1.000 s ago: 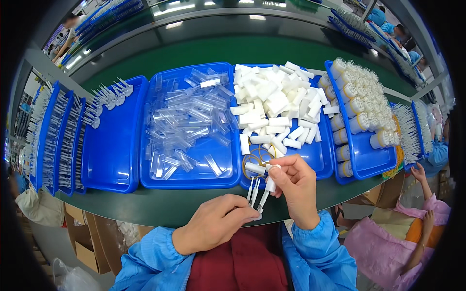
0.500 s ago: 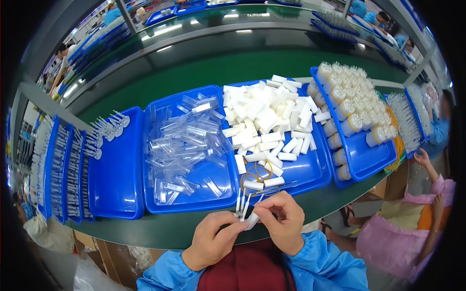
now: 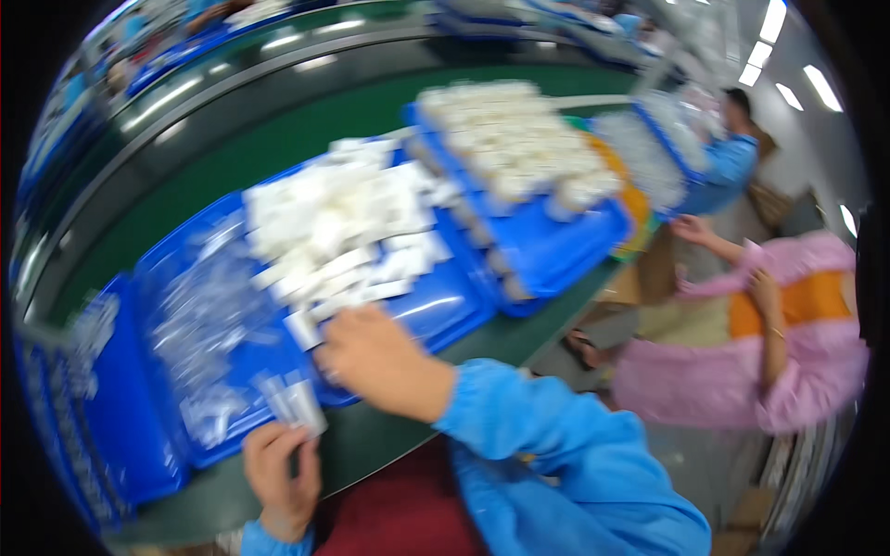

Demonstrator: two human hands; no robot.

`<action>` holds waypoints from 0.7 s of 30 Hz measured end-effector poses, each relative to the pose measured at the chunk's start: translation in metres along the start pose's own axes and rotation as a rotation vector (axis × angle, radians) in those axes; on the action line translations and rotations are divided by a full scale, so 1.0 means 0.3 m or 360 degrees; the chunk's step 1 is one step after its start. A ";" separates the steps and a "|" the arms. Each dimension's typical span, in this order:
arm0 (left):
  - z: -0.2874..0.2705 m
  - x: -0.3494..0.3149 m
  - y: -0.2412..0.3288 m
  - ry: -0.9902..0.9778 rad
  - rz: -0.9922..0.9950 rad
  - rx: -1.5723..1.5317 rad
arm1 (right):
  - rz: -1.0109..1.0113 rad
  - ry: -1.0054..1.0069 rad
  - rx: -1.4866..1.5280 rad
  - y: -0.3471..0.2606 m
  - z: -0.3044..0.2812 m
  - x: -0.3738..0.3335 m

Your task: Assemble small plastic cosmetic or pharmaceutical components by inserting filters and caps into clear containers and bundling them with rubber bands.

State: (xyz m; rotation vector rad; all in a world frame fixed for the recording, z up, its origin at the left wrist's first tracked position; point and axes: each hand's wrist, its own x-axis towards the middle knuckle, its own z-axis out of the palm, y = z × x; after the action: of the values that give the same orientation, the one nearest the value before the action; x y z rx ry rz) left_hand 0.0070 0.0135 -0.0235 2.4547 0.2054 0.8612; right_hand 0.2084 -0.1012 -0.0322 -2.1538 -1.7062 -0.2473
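Person in pink [image 3: 709, 375] at right, cardboard box [image 3: 623, 289], ceiling lights [image 3: 771, 20].

I have a dark green worktop [image 3: 363, 431] in view, smooth, its near edge running bare along the front and slanting up to my right. Directly on it I see blue plastic trays set side by side: a narrow tray [image 3: 130, 426] toward the left, a wide tray [image 3: 269, 347] next to it, then a middle tray [image 3: 445, 320], then a lower tray [image 3: 519, 309] with another stacked over it. Beyond them I get a green strip [image 3: 232, 153]; I cannot tell whether it joins the worktop.
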 end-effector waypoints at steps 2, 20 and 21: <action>-0.010 -0.007 -0.004 0.0000 -0.0076 -0.0022 | 0.0023 0.0046 -0.0052 -0.004 -0.037 0.025; 0.020 0.079 0.043 -0.0131 0.0105 0.0025 | 0.0715 -0.0084 0.2231 -0.086 -0.203 -0.065; 0.013 0.085 0.043 -0.0149 0.0164 -0.0001 | 0.0810 -0.0179 0.2359 -0.077 -0.214 -0.075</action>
State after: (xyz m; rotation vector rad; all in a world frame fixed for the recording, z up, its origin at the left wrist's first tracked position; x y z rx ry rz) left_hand 0.0291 0.0087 -0.0056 2.5166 0.0454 0.7859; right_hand 0.1869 -0.1425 0.0224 -1.2761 -0.7359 0.9718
